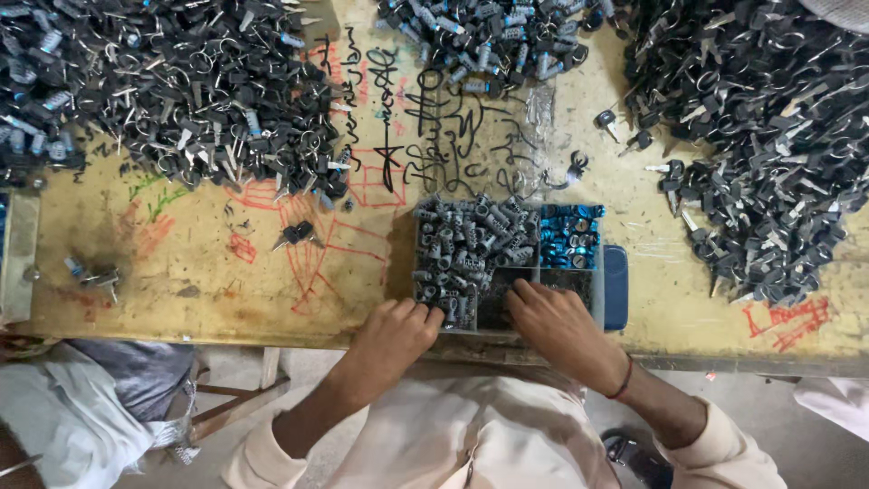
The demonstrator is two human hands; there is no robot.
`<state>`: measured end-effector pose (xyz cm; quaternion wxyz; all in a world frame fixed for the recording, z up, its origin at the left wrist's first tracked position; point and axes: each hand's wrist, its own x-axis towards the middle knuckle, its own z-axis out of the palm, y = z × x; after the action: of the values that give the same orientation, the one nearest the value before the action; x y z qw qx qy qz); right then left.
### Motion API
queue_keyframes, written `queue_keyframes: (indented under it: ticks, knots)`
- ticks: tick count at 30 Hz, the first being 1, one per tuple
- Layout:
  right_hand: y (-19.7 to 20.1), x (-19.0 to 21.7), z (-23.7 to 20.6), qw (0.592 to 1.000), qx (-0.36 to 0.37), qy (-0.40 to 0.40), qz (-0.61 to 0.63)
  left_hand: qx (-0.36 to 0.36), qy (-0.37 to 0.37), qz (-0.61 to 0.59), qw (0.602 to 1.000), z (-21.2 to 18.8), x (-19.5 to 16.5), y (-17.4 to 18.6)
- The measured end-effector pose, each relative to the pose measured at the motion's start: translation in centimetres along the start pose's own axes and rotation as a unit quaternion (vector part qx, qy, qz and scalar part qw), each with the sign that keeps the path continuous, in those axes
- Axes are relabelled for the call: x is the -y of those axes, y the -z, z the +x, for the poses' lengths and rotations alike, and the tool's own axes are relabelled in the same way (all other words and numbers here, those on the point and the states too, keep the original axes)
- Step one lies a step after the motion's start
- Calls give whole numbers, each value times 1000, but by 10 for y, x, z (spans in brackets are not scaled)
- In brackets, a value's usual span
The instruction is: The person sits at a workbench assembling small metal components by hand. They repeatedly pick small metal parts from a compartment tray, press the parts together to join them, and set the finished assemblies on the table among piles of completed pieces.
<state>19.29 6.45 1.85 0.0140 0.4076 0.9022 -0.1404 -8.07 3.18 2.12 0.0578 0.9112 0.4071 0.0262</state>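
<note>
From the head view we look straight down on our two bare hands at the near edge of the scuffed yellow wooden table (208,272), both working at a clear plastic compartment tray (599,303) that sits just in front of us. Our left hand (394,333) is curled into a loose fist at the tray's near left corner, touching the heap of small grey metal lock cylinders (466,249) that fills the left section; its grip is folded under, so we cannot tell whether it has closed on a cylinder. Our right hand (557,321) lies palm down with its fingers dipped into the dark, nearly bare middle compartment (493,312), and there too we cannot tell what, if anything, is pinched. Behind it sits a smaller section of shiny blue round caps (570,235). The risks we judge here: the tray lies close to the table edge, so a push from either wrist could slide it off and spill everything; the grey heap stands above its walls, so cylinders may roll into the neighbouring sections; and the big piles of black-headed keys (208,91) and (769,136) to either side could shed strays into the tray
</note>
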Motion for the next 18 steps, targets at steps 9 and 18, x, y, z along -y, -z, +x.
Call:
queue_keyframes:
  ticks: [9,18]
  knots:
    - [1,-3,-2,999,-19,11,31,69,-61,75,993,5,8,1]
    - [10,0,-2,992,-34,-40,118,54,-81,96,991,6,9,2]
